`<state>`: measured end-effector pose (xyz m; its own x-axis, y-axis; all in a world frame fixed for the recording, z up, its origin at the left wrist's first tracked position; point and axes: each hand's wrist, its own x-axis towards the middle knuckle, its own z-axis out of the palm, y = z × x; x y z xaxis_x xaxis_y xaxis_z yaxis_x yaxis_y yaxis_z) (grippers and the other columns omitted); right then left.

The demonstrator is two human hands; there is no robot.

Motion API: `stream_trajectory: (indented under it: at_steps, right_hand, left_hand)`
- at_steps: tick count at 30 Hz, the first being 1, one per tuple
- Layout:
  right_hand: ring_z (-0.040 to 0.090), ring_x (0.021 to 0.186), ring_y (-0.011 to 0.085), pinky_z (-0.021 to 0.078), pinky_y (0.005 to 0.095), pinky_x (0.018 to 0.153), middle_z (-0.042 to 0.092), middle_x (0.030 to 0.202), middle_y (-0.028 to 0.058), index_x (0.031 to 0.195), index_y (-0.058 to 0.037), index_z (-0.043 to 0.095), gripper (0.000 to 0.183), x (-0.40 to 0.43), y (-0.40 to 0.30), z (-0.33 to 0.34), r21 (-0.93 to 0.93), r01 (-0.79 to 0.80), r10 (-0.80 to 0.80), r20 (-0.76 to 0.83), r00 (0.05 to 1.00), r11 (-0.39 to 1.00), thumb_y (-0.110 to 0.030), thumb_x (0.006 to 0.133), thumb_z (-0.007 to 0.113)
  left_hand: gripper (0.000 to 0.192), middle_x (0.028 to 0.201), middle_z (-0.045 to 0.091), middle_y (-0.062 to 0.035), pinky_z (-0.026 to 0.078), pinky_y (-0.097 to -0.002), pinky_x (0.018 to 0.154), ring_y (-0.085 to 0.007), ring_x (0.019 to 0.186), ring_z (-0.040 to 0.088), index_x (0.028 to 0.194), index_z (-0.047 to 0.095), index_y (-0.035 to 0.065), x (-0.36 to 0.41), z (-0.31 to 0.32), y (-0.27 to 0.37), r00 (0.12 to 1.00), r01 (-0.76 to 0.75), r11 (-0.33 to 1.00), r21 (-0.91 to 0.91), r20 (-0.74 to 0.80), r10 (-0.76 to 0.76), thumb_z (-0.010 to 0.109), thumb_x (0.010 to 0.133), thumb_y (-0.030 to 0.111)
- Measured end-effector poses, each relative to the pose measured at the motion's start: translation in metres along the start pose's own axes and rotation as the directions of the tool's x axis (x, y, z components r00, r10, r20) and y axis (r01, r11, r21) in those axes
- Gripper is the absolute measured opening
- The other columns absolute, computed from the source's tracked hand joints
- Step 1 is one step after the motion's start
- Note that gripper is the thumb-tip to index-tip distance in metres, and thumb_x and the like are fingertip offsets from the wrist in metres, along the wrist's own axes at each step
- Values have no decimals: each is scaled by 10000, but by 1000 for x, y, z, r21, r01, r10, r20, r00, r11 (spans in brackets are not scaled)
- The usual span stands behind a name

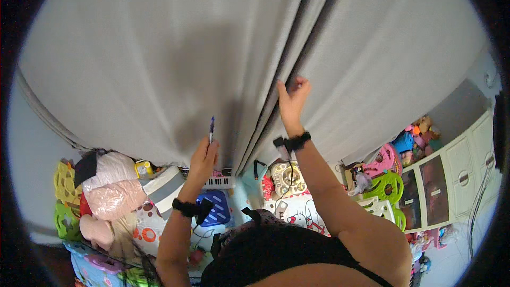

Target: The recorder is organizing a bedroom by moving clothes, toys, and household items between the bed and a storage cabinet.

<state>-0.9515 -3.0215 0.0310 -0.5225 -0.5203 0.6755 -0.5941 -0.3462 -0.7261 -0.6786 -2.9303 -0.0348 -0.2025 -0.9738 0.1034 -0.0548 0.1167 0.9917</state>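
A tall grey curtain (pixel 215 48) hangs before me, with deep dark folds running down it right of centre. My left hand (pixel 204 159) holds a pen (pixel 211 129) with a blue end pointing up, in front of the curtain. Higher and to the right, my right hand (pixel 294 101) is at the curtain's folds, thumb raised and fingers curled. Whether those fingers pinch any cloth cannot be made out. Each wrist wears a black strap, seen at the left wrist strap (pixel 191 209) and the right wrist strap (pixel 295 142).
Below the curtain lie a toy keyboard (pixel 219 182), a blue plastic stool (pixel 214 208) and a cream toy panel (pixel 289 179). Wrapped bundles (pixel 115 199) are piled at left. White drawer units (pixel 462 175) and green plastic pieces (pixel 386 189) stand at right, with cables (pixel 480 191) hanging nearby.
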Motion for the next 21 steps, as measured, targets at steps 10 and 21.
stream_trajectory:
  at_steps: [10, 21]
  right_hand:
    - [419, 1124, 287, 415, 375, 901, 379, 1269, 148, 1300, -52, 432, 539, 76, 42, 2, 265, 117, -203, 326, 924, 957, -231, 847, 663]
    - [384, 1174, 483, 346, 474, 989, 346, 1306, 311, 1416, 3, 187, 975, 102, 64, -14, -167, 6, -1, 29, 1000, 986, -234, 684, 786]
  left_hand:
    - [299, 1040, 584, -94, 432, -287, 830, -171, 927, 550, 1151, 532, 5, 90, 100, 129, 879, -417, 857, 301, 373, 297, 473, 974, 238]
    - [195, 1251, 502, -169, 390, -339, 961, -263, 1200, 447, 1050, 558, 4, 217, 97, 127, 783, -608, 708, 359, 123, 610, 550, 908, 137]
